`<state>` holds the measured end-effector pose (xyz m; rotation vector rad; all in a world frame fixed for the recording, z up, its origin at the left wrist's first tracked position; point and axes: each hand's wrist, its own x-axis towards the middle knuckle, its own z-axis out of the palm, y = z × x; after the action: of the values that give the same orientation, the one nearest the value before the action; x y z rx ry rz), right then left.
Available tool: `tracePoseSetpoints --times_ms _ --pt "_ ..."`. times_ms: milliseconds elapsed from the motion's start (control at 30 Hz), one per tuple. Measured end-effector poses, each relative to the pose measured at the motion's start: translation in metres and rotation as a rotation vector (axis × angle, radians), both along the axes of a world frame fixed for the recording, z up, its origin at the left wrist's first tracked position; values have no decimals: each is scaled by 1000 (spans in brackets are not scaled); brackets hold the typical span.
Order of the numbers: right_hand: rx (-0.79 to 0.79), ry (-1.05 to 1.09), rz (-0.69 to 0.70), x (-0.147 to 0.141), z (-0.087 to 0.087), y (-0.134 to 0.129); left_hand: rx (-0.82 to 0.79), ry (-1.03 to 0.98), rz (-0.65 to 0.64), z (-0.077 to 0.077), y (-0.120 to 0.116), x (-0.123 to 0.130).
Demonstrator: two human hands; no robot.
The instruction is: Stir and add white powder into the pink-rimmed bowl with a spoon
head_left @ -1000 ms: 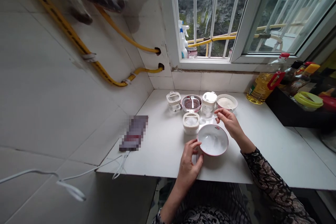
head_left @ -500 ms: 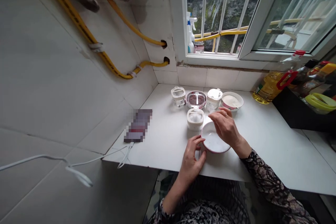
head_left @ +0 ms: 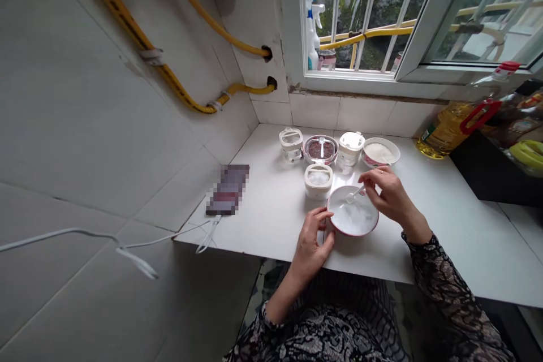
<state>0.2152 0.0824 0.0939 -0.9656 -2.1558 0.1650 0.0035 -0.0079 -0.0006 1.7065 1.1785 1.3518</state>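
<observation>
Left hand (head_left: pixel 311 243) curled on rim of white bowl (head_left: pixel 353 233), bracing it firm; right hand (head_left: pixel 388 198) pinching small white spoon (head_left: pixel 354 194) over white powder (head_left: pixel 354 218); bowl on desk (head_left: pixel 263 203), just before lidded jar (head_left: pixel 318 182).

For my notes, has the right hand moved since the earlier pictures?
Yes, the right hand has moved rightward, farther from the white lidded jar.

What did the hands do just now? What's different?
The right hand moved over the white bowl and now holds a small white spoon in it. The left hand stayed at the bowl's rim, and the small containers behind didn't move.
</observation>
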Motion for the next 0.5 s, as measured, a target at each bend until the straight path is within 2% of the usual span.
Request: tracePoseSetpoints --times_ms 100,233,300,400,500 --pt "-10 -159 89 -10 -2 -3 8 13 -1 0 0 0" --pt "-99 -177 254 -16 0 -9 25 22 1 -2 1 0" --pt "-91 -157 227 -11 2 -9 29 21 -1 -3 1 0" --pt "-63 -188 117 -3 3 -6 27 20 -4 -3 1 0" --pt "-135 -236 121 -2 1 -5 15 16 -3 -2 0 0"
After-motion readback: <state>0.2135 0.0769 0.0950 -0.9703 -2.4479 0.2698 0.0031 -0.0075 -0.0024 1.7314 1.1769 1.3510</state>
